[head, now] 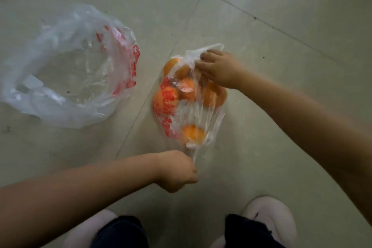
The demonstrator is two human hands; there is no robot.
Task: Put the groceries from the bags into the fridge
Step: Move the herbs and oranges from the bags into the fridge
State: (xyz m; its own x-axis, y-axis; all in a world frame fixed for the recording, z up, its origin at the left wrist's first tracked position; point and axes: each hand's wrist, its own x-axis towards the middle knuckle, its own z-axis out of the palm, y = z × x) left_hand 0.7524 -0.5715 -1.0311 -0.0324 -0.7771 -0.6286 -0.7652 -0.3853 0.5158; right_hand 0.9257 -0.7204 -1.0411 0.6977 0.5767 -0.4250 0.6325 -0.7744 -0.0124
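A clear plastic bag [193,115] with red print lies on the tiled floor in the middle of the head view. Several oranges [166,95] show through it. My left hand [177,171] is closed on the bag's near handle, pulling the plastic taut. My right hand [218,68] grips the bag's far rim, with its fingers bunched in the plastic. A second clear bag [68,66] with red print lies open to the left, and nothing shows inside it. No fridge is in view.
My two feet in pale slippers [269,221] stand at the bottom edge, just below the bag of oranges. Light grey floor tiles [281,6] with dark joints stretch all around.
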